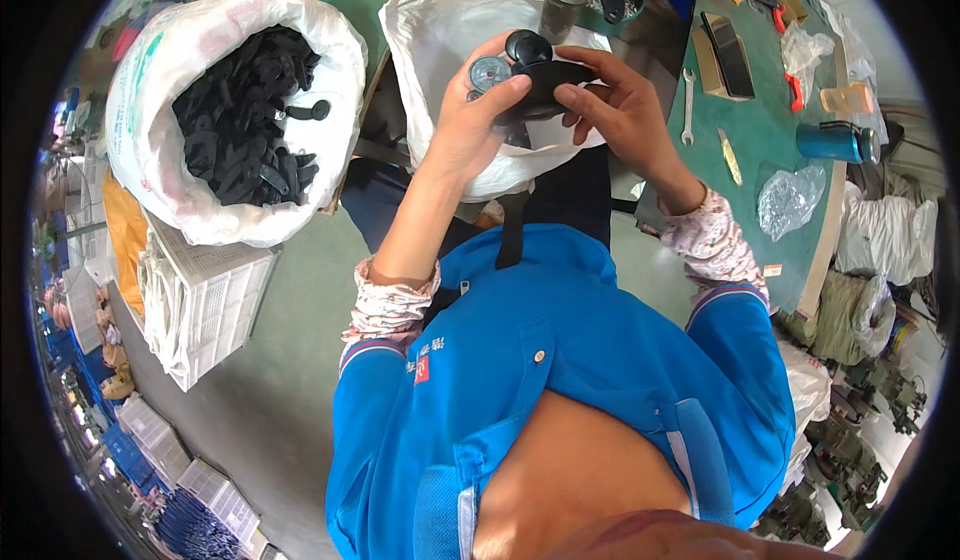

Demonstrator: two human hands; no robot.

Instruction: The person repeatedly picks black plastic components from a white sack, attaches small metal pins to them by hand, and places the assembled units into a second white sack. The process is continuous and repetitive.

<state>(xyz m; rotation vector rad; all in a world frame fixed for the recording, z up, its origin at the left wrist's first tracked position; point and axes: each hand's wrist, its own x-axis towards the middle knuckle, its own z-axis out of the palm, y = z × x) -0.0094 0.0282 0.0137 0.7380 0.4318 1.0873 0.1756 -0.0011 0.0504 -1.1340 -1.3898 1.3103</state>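
Over the open white bag [420, 10], both hands are closed on dark plastic parts. My left hand [462, 125] grips a piece with a round grey, see-through-looking disc [489, 74], its thumb pressing against a black plastic part [535, 100]. From the right, my right hand [625, 110] pinches the same black part between thumb and fingers. A rounded black end [528, 48] sticks up between the hands. Whether the pieces are joined cannot be made out. To the left, a large white sack [140, 90] holds many similar small black parts [235, 120].
A metal machine post [565, 5] rises just beyond my hands. On the green bench [720, 200] at right lie a wrench [688, 110], a phone [728, 55], a yellow cutter knife [730, 157], a blue bottle [835, 142] and a clear plastic bag [790, 202]. A white crate [215, 305] stands below the sack.
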